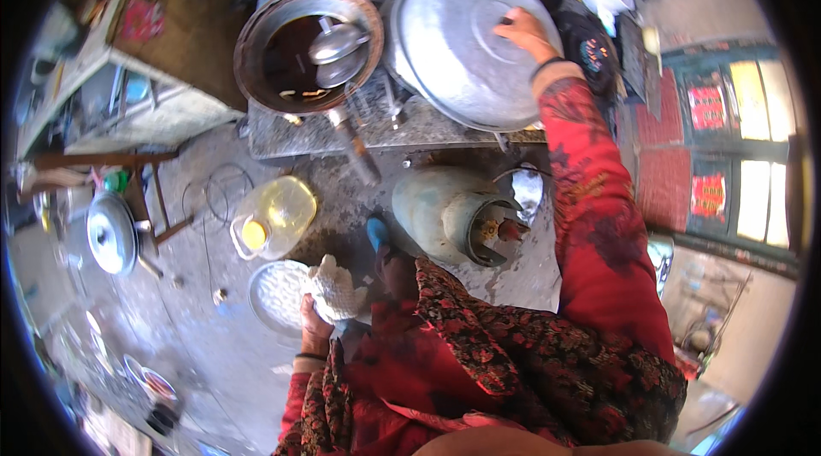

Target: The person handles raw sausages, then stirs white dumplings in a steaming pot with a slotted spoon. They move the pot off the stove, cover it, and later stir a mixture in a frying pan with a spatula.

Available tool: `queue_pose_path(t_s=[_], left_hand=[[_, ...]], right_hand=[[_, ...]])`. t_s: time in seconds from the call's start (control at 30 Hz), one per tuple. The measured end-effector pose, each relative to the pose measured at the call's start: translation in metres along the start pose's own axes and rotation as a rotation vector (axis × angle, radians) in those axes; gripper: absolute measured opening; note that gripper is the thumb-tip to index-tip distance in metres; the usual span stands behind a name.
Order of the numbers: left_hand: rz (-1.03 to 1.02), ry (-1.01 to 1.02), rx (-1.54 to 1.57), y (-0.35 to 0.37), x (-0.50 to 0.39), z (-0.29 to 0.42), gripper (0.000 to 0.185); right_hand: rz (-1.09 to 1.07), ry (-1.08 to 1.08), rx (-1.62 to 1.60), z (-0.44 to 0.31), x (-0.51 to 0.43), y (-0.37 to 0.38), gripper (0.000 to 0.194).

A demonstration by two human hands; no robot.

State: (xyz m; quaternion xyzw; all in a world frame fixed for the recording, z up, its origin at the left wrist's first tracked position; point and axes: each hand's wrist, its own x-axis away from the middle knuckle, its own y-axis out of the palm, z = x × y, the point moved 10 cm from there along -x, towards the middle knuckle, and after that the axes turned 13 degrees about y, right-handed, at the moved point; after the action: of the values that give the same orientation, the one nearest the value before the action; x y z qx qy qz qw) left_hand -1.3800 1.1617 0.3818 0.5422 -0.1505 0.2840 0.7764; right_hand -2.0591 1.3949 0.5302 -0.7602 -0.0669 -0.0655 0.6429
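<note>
My right hand (527, 36) grips the dark knob of a large round metal lid (449, 52), which lies over a big pot on the stone counter. Down by my lap, my left hand (314, 318) holds a bunched white cloth (333, 289), with a round tray (260, 292) just beyond it. Left of the lid sits a wok (247, 65) with dark liquid inside and a wooden handle towards me. A metal ladle or small lidded vessel (333, 49) rests in the wok; its exact kind is unclear.
A gas cylinder (423, 209) lies or leans below the counter (288, 139). A yellow-capped plastic oil jug (282, 209) stands on the floor. Farther left are a lidded pot (112, 231) and a wooden stool (157, 199). A cabinet (173, 26) stands at upper left.
</note>
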Motion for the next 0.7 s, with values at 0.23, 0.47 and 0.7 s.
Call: queue_pose_path(t_s=[0.23, 0.47, 0.7], left_hand=[[-0.004, 0.062, 0.21, -0.04, 0.015, -0.009, 0.065], [0.169, 0.25, 0.285, -0.143, 0.096, 0.026, 0.063], [0.586, 0.611, 0.417, -0.357, 0.307, 0.06, 0.049]], right_hand=[[-0.021, -0.081, -0.209, 0.029, 0.044, -0.069, 0.043], [0.024, -0.36, -0.316, -0.114, 0.322, -0.095, 0.031], [-0.296, -0.809, -0.142, -0.27, 0.654, 0.079, 0.038]])
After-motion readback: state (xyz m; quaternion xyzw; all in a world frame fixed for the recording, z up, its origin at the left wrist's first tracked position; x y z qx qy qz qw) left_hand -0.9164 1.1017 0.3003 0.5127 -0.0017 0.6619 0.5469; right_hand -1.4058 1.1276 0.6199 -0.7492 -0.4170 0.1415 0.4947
